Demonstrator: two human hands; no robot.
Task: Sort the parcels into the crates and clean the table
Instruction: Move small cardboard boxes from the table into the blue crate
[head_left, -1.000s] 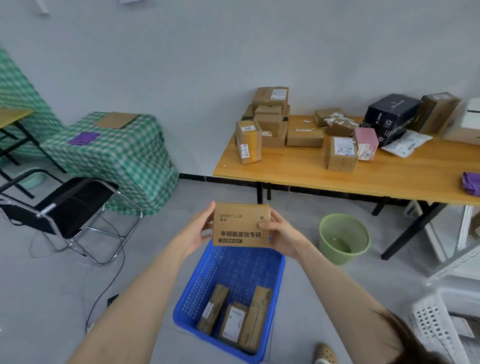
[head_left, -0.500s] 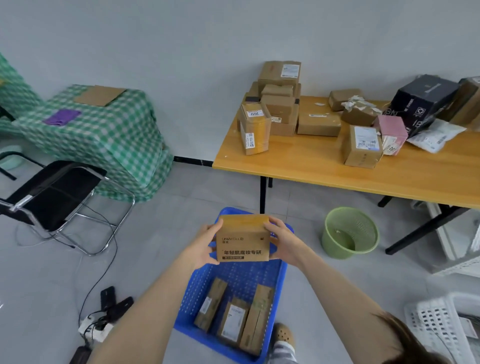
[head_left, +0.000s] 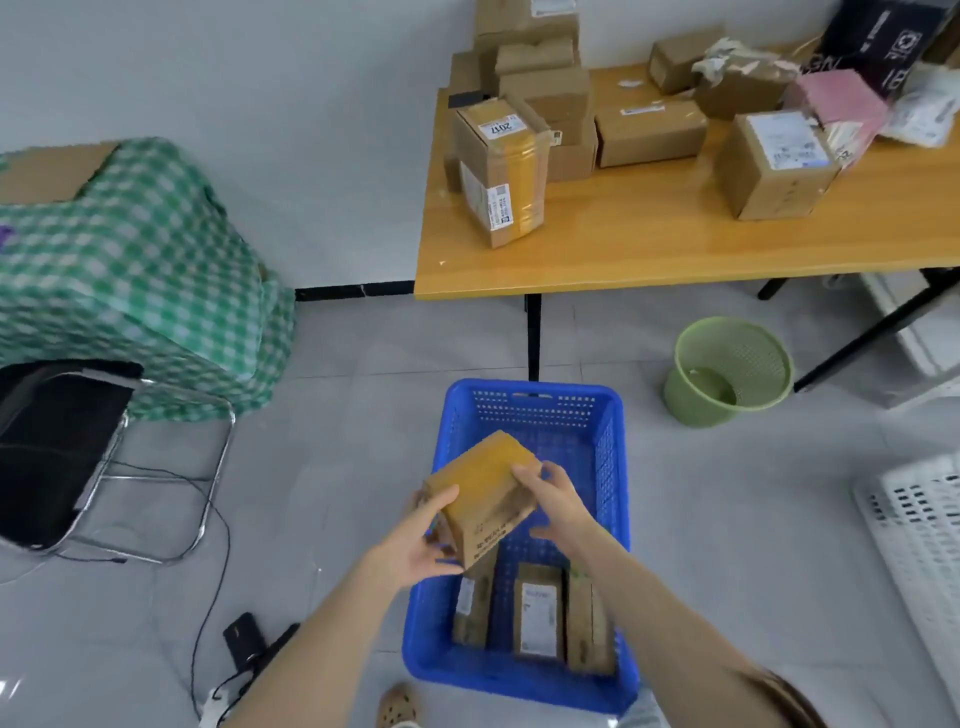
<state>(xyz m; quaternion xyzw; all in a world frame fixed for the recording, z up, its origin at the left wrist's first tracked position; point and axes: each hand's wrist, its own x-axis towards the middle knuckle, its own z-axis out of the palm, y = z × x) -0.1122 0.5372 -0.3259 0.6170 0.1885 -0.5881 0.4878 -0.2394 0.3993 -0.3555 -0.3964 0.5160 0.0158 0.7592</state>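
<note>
Wooden desk against the white wall, carrying parcels. Both hands, left hand and right hand, grip a tilted cardboard parcel above the blue crate on the floor.

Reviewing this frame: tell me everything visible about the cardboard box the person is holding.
The cardboard box is a small brown carton; its upper face looks yellowish and glossy, like tape, and a lower side face carries dark print too blurred to read. It is tilted, one corner pointing up and away. The left hand grips its near left end, the right hand its right side. It is held over the blue crate; only the hands visibly touch it.
</note>
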